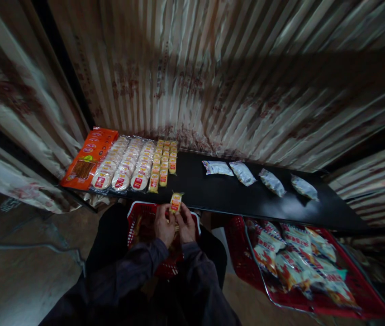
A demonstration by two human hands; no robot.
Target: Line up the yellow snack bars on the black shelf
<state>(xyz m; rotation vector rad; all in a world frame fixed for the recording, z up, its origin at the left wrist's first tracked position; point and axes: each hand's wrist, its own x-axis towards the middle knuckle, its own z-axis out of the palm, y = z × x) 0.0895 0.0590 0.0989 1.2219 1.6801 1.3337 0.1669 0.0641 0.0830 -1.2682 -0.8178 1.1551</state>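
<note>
Between my fingers, above a red basket (pixel 197 222) at my knees, is a small yellow snack packet (pixel 175 203) with a red label. My left hand (pixel 164 227) grips it from the left, and my right hand (pixel 186 225) closes on its right side. Just beyond, rows of similar yellow packets (pixel 163 166) stand on a black shelf (pixel 192 192). To their left lie rows of round white wrapped crackers (pixel 139 181) and a flat orange snack bag (pixel 85 160). The basket's contents are mostly hidden by my hands.
Several silvery white bags (pixel 243 173) lie spaced along the shelf's right half. Below it at right, a larger red basket (pixel 370 301) holds several white and red snack bags (pixel 297 258). A striped curtain (pixel 195 77) hangs behind the shelf. A grey cable (pixel 43 246) crosses the floor at left.
</note>
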